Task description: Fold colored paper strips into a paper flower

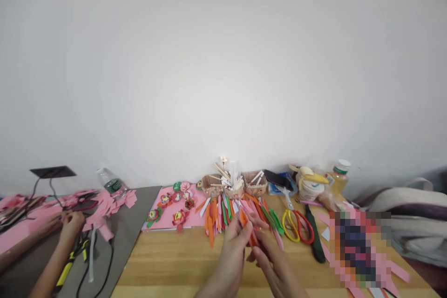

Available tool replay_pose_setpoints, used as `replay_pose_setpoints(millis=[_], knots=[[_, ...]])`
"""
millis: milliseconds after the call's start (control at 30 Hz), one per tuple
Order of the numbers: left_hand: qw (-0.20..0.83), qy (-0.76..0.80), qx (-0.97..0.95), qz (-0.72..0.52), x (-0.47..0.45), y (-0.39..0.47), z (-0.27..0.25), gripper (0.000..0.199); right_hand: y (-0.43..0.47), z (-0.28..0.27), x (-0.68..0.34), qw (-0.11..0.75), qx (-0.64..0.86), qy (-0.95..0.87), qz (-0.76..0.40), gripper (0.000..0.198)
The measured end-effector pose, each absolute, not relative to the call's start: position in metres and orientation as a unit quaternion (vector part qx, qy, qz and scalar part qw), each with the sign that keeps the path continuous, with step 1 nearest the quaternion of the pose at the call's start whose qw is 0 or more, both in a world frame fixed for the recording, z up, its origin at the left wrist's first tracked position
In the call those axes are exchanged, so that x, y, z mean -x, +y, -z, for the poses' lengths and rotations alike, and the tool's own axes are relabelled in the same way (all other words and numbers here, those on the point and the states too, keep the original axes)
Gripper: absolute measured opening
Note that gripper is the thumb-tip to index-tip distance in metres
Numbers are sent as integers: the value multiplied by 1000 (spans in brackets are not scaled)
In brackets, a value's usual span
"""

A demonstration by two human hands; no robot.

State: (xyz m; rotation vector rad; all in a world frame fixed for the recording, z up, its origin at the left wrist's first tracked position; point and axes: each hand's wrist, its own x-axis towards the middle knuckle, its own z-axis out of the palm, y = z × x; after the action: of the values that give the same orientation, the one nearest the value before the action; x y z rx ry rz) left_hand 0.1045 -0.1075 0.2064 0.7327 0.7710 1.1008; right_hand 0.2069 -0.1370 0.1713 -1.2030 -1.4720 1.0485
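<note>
In front of me, both hands are raised over the wooden table. My left hand (234, 244) pinches a folded orange paper piece (253, 239) between thumb and fingers. Across from it, my right hand (270, 249) has its fingers curled against the same piece. The fingers hide part of the paper. Just beyond my hands lies a spread of folded paper strips (210, 226) in orange, pink, green and white. Small paper flowers (179, 218) rest on a pink sheet (162, 222) to the left.
Small woven baskets (211, 188) holding sticks stand by the wall. To the right lie scissors (292, 226), a dark-handled tool (316, 242), a phone (277, 178) and a juice bottle (339, 177). Another person's hands (71, 221) work at the left beside a water bottle (112, 184) and pliers (66, 267).
</note>
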Motion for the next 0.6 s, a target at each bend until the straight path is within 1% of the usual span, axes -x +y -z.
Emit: replay_pose_setpoints(millis=[133,233,333,400,467,567,600], knots=[[680,364,-396,-498,-97,-109,-212,41,-132,-174,-196,440,504,-619,-410,49],[651,370,-419,-513,-88,-105,-214,42,-131,-180,-195,446,511,-625,-387,50],[585,420,-424,-550,-78,-100,-218,42,-130,-188,-194,466,533,-625,-329,48],[555,426,-442,-562,-72,-97,-222,43,-129,-192,-193,473,538,-635,-290,47],[541,425,-465,-558,-68,-94,-226,35,-125,-193,-193,474,535,-648,-262,46],[532,425,-487,-547,-67,-91,-228,16,-118,-195,-197,472,531,-661,-241,44],[532,425,-493,-542,-69,-89,-228,13,-116,-196,-200,468,526,-669,-240,42]])
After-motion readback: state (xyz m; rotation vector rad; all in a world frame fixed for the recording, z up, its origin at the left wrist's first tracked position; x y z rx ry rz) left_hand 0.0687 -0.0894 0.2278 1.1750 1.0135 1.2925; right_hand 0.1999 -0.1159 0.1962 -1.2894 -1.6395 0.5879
